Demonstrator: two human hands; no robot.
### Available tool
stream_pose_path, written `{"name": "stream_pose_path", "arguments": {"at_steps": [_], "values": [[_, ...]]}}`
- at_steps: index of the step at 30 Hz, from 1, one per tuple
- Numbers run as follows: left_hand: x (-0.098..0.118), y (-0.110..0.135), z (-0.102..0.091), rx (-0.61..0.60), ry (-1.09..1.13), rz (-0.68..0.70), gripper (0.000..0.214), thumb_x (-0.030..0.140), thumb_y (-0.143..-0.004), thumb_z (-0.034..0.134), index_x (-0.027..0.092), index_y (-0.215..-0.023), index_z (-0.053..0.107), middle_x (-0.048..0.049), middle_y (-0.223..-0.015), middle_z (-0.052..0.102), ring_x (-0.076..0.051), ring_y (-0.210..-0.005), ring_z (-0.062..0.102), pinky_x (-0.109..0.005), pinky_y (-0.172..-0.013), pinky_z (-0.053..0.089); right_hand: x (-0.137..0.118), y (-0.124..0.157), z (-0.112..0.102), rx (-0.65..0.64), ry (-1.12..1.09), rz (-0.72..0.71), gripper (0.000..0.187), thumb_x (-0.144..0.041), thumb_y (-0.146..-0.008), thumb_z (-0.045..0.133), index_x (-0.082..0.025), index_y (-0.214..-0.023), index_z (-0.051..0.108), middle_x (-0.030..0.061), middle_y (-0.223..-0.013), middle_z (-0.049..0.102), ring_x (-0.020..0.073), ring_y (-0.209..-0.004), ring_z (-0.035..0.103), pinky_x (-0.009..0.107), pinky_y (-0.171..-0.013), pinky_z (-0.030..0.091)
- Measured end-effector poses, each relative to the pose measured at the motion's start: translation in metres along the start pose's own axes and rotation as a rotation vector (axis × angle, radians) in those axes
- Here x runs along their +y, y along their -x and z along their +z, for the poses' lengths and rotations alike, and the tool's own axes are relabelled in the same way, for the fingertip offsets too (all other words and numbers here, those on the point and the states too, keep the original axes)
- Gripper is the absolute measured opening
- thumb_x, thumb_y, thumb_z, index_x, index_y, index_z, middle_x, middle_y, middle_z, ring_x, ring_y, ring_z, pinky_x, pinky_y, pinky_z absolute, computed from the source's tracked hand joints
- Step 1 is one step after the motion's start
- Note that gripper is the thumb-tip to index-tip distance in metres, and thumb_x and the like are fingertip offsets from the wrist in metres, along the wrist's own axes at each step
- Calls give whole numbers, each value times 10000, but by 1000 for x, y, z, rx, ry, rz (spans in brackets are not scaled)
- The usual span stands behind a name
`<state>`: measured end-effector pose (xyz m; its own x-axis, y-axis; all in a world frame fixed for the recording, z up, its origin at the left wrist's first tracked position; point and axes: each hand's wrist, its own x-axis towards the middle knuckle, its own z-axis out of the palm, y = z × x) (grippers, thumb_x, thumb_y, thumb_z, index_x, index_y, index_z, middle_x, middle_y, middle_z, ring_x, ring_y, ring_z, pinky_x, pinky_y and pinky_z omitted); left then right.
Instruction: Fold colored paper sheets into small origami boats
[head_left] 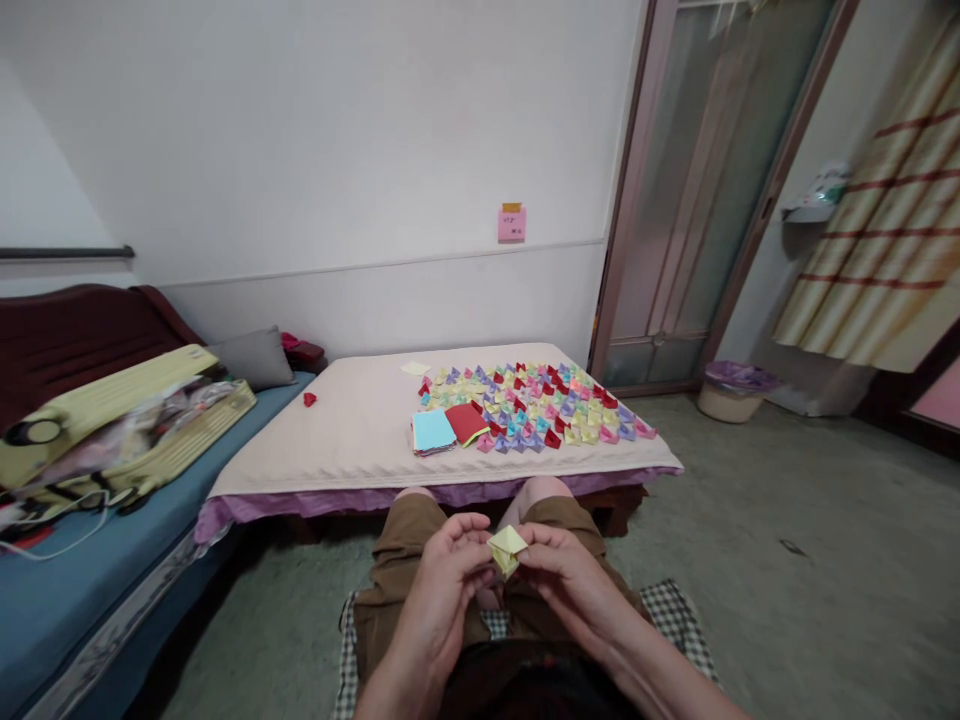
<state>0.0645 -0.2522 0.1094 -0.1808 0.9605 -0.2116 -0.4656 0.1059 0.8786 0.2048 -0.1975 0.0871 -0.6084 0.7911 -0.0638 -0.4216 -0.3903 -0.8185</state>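
Above my lap, a small pale yellow folded paper piece (508, 548) is pinched at its two side corners. My left hand (452, 565) grips its left side between thumb and fingers. On the opposite corner, my right hand (559, 562) closes with thumb and forefinger. Beyond my knees, many folded paper pieces (536, 405) in red, pink, yellow, blue and purple cover the right part of the cloth-covered low table (330, 440). Beside them lie a stack of light blue paper squares (433, 431) and a stack with a red sheet on top (466, 423).
A single red folded piece (309, 399) and a pale yellow sheet (415, 369) lie on the table. At left, an open yellow suitcase (112, 420) rests on a blue bed (195, 470). A lined bin (733, 392) stands near the glass door (682, 220). A pink note (511, 226) hangs on the wall.
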Motion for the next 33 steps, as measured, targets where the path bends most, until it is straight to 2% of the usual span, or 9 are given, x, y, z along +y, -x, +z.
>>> {"name": "stream_pose_path", "arguments": {"at_steps": [7, 11, 15, 24, 29, 33], "values": [[-3, -3, 0, -11, 15, -14, 299, 91, -609, 665, 130, -898, 603, 14, -703, 594, -82, -590, 555, -195, -578, 417, -1, 1, 1, 23, 68, 47, 43, -115, -632, 676, -126, -663, 705, 3, -584, 600, 114, -562, 485, 253, -614, 404], [-5, -6, 0, -20, -112, 43, 308, 83, -579, 665, 121, -878, 602, 27, -628, 590, -81, -532, 524, -197, -545, 396, -2, 1, 3, 61, 123, 74, 52, -143, -621, 717, -111, -660, 704, 26, -617, 644, 117, -569, 518, 243, -590, 392], [-6, -6, -1, -49, -216, 64, 390, 37, -543, 639, 116, -925, 612, 15, -649, 620, -95, -554, 539, -203, -554, 391, -2, -1, 1, 104, 116, 82, 63, -160, -609, 726, -111, -640, 702, 11, -572, 628, 101, -521, 499, 224, -539, 364], [-3, -1, 1, -82, -27, -36, 393, 69, -580, 662, 122, -962, 588, -17, -741, 651, -105, -602, 582, -211, -575, 416, -1, -2, -4, 82, 75, 78, 58, -158, -627, 709, -103, -645, 700, 9, -584, 624, 87, -530, 485, 214, -556, 361], [-5, -6, 0, -21, -122, 7, 393, 132, -570, 714, 119, -937, 576, 18, -644, 622, -86, -516, 544, -207, -532, 417, 1, -1, -4, 67, 127, 82, 49, -160, -645, 668, -115, -648, 687, 8, -577, 619, 106, -542, 504, 232, -569, 366], [-12, -13, -1, 42, -266, 114, 358, 136, -564, 670, 119, -908, 571, 40, -570, 592, -87, -455, 512, -200, -472, 374, -1, 1, 0, 81, 270, 31, 55, -168, -626, 649, -124, -601, 671, -4, -550, 592, 115, -548, 487, 240, -573, 360]]}}
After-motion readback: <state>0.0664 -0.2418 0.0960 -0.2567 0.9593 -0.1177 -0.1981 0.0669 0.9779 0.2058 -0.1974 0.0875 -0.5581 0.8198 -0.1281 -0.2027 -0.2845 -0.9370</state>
